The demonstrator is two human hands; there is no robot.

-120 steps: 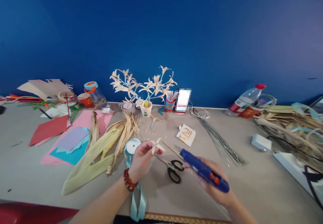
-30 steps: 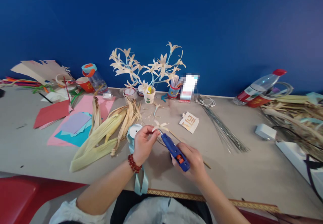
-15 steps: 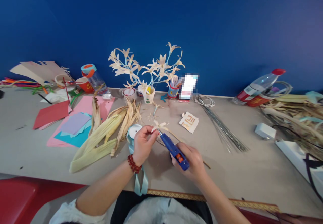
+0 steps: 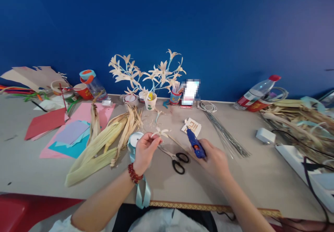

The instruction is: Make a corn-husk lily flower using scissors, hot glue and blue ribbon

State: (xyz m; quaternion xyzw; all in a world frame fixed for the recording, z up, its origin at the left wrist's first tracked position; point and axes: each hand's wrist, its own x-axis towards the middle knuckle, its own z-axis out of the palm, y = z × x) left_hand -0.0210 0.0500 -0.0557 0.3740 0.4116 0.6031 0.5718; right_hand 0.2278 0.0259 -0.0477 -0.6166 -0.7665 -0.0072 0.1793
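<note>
The person's left hand (image 4: 143,152) pinches a small pale flower (image 4: 160,132) between thumb and fingertips, the fingers closed with its petals spreading out beyond them. The right hand (image 4: 215,157) is wrapped around a blue glue gun (image 4: 195,145), its nozzle pointing up and away from the person. The nozzle overlaps the stained card (image 4: 194,124) in view; whether they touch cannot be told.

A gap separates the flower from the nozzle, with a thin stick (image 4: 177,143) slanting through it. The scissors (image 4: 179,163) lie between the hands, black handles toward the front edge. The ribbon spool (image 4: 135,139) sits close against the left hand, and corn husks (image 4: 91,159) crowd that side.

On the right there is more room: a stretch of table (image 4: 250,183) runs from the wires (image 4: 227,134) and the power strip (image 4: 300,169) to the patterned front edge. Behind the flower, a white cup (image 4: 150,103) of taller flowers stands near the back edge.
</note>
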